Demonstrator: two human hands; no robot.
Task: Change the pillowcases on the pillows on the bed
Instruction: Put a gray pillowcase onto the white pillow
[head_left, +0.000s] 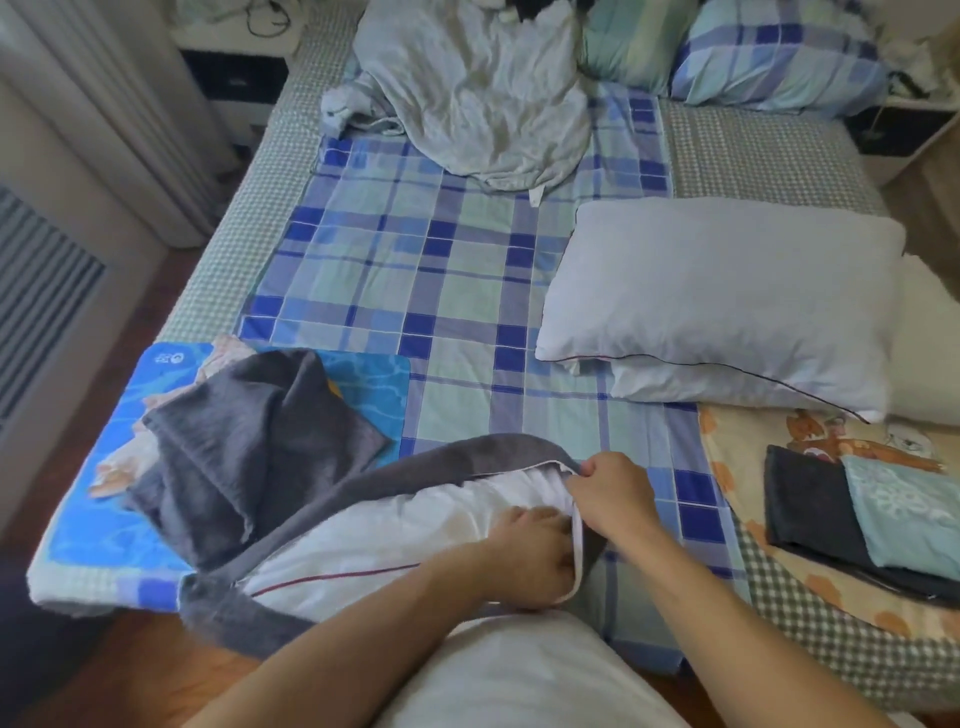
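white pillow with thin dark red piping (363, 551) lies at near edge of bed, partly inside a dark grey fuzzy pillowcase (249, 452) whose loose end is bunched up to the left over a bright blue printed mat (104, 540). right hand (613, 493) pinches the white-lined rim of the case opening at its far corner, fingers curled on the fabric. left hand (530, 561) sits at the opening on the pillow, fingers curled round the rim edge, gripping it. second bare white pillow (727, 306) lies right of centre on the blue plaid sheet (415, 270). folded dark and teal cloths (852, 519) sit on an orange cartoon blanket (737, 467) far right. crumpled pale grey cover (478, 93) at head of bed, blue plaid pillow (779, 52) beside it.
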